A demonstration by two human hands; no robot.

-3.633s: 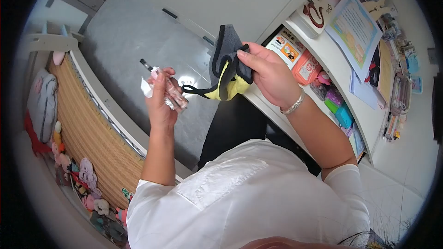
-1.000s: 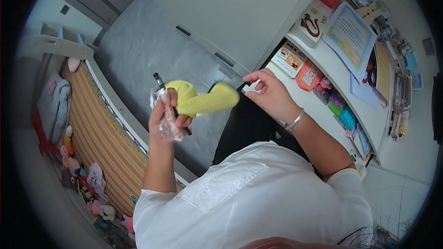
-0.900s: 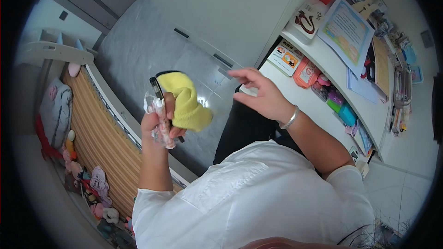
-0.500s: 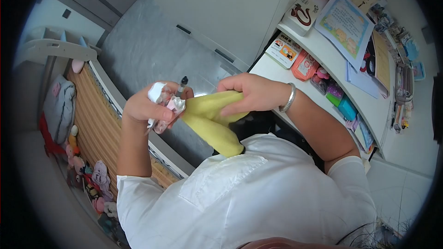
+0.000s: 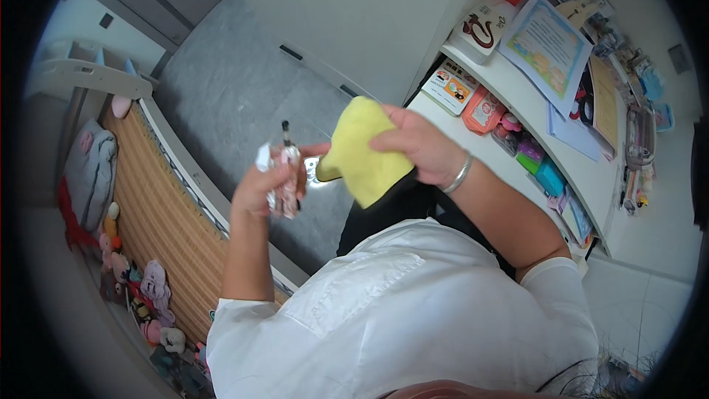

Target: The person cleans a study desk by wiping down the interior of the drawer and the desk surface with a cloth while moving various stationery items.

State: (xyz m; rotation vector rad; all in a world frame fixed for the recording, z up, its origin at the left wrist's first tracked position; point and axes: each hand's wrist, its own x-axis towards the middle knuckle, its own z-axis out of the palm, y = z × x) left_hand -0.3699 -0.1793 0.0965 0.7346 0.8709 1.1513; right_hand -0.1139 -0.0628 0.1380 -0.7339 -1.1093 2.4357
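Note:
My left hand (image 5: pixel 258 186) is closed around a bunch of crumpled silvery, white and pink wrapper-like pieces (image 5: pixel 286 191). A thin pen-like stick with a dark tip (image 5: pixel 286 131) pokes up out of the same hand. One finger of this hand reaches toward the edge of a yellow cloth (image 5: pixel 365 151); whether it touches the cloth I cannot tell. My right hand (image 5: pixel 413 146), with a silver bangle at the wrist, pinches the cloth, which hangs bunched in front of my white shirt. A dark edging shows along the cloth's lower side.
To the right stands a white desk (image 5: pixel 436 114) with a shelf bearing papers (image 5: pixel 546 44), boxes and small colourful items. At the left is a bed with a striped mat (image 5: pixel 159 199), a grey pillow (image 5: pixel 92 174) and several soft toys. Grey floor (image 5: pixel 221 96) lies between them.
The yellow cloth has swung up and is now gathered near my right hand, away from the wrappers. My left hand has shifted slightly right and down, still holding its bunch.

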